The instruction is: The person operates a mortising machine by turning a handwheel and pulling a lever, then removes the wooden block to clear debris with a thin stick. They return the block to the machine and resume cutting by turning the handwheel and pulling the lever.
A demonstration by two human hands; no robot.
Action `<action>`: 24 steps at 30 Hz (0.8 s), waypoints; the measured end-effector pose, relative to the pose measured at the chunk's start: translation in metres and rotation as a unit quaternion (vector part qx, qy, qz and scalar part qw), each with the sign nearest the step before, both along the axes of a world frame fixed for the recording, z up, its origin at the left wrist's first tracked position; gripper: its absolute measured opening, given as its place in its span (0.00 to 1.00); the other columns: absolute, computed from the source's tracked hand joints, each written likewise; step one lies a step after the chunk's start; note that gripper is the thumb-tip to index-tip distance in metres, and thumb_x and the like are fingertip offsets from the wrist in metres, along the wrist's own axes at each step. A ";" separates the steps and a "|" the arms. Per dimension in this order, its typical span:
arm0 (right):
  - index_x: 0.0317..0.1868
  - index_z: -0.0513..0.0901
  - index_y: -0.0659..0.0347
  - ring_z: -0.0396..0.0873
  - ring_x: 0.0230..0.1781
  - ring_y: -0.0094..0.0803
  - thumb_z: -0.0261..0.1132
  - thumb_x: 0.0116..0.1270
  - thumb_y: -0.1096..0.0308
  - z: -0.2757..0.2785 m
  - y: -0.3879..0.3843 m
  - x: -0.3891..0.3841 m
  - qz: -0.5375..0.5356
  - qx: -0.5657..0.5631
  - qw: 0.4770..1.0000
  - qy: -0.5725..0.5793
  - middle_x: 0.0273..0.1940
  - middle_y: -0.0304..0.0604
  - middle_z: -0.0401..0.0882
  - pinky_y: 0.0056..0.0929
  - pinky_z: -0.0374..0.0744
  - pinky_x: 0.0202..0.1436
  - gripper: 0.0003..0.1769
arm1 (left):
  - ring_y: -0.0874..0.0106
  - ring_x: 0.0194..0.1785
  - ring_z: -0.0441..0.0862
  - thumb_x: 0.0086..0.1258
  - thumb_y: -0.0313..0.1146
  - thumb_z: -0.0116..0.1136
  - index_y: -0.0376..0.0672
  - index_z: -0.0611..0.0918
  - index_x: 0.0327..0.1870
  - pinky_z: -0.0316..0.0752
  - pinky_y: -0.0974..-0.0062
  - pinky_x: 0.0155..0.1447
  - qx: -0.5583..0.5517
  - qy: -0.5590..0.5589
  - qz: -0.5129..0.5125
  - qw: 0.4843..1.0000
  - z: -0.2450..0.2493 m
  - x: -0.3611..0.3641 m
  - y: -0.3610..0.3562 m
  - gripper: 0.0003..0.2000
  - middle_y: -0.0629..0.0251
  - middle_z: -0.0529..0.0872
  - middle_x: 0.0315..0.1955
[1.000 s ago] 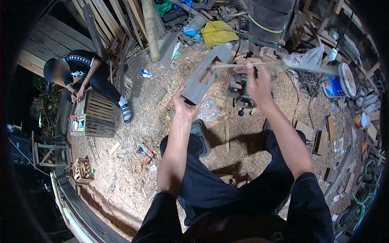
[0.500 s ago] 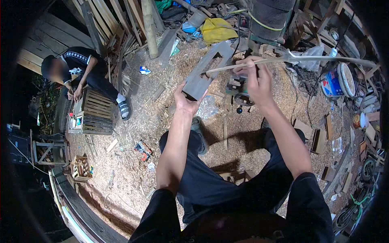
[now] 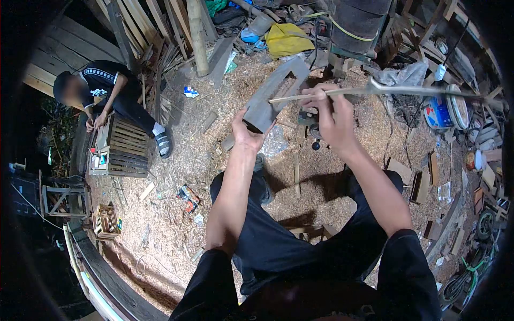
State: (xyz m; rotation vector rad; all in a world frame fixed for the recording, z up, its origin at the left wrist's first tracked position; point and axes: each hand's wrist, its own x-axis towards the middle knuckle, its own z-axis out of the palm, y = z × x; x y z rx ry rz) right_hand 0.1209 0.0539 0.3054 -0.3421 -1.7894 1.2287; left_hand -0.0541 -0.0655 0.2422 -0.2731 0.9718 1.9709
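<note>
My left hand (image 3: pixel 247 134) grips the near end of a grey wooden block (image 3: pixel 276 95) with a long slot cut through it, holding it up at an angle. My right hand (image 3: pixel 329 115) pinches a thin, long bamboo strip (image 3: pixel 407 90) that runs far out to the right; its left tip sits at the slot of the block. Below my hands are my dark trousers and the sawdust floor.
Another person (image 3: pixel 110 93) crouches at the left over a slatted wooden crate (image 3: pixel 126 150). A small crate (image 3: pixel 107 222) lies lower left. Planks (image 3: pixel 160 32), a yellow cloth (image 3: pixel 289 38), a dark barrel (image 3: pixel 358 21) and a paint bucket (image 3: pixel 447 109) ring the sawdust floor (image 3: pixel 187 176).
The bamboo strip has swung: its far end rose, then levelled, and its tip now meets the block's slot. Both hands stay raised, the block tilted slightly more upright.
</note>
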 end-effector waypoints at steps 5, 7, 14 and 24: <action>0.47 0.75 0.69 0.84 0.38 0.30 0.50 0.80 0.64 0.014 0.019 0.001 -0.014 -0.104 0.992 0.063 0.41 0.48 0.82 0.29 0.84 0.44 0.15 | 0.54 0.64 0.75 0.77 0.45 0.36 0.41 0.71 0.64 0.73 0.47 0.65 0.014 0.007 0.003 1.000 -0.003 -0.005 -0.003 0.23 0.51 0.76 0.60; 0.48 0.74 0.69 0.84 0.39 0.31 0.50 0.81 0.62 0.010 0.026 0.000 -0.016 -0.117 0.991 0.064 0.42 0.48 0.82 0.29 0.84 0.44 0.15 | 0.53 0.64 0.74 0.77 0.45 0.36 0.42 0.71 0.65 0.73 0.47 0.64 0.015 0.014 0.003 1.000 -0.002 -0.004 -0.004 0.23 0.51 0.75 0.61; 0.49 0.73 0.69 0.84 0.39 0.32 0.50 0.81 0.63 0.004 0.035 -0.002 -0.035 -0.158 0.983 0.092 0.42 0.49 0.82 0.30 0.84 0.46 0.15 | 0.53 0.65 0.73 0.75 0.47 0.41 0.44 0.69 0.67 0.71 0.45 0.65 0.027 0.036 0.026 0.999 0.026 0.006 -0.009 0.24 0.52 0.74 0.63; 0.47 0.76 0.71 0.84 0.44 0.35 0.53 0.77 0.74 0.010 0.032 0.003 -0.026 0.083 0.993 0.086 0.44 0.50 0.81 0.30 0.83 0.50 0.08 | 0.53 0.66 0.73 0.72 0.48 0.46 0.43 0.70 0.67 0.70 0.45 0.66 0.099 -0.003 0.014 0.995 0.013 -0.008 -0.020 0.27 0.53 0.74 0.64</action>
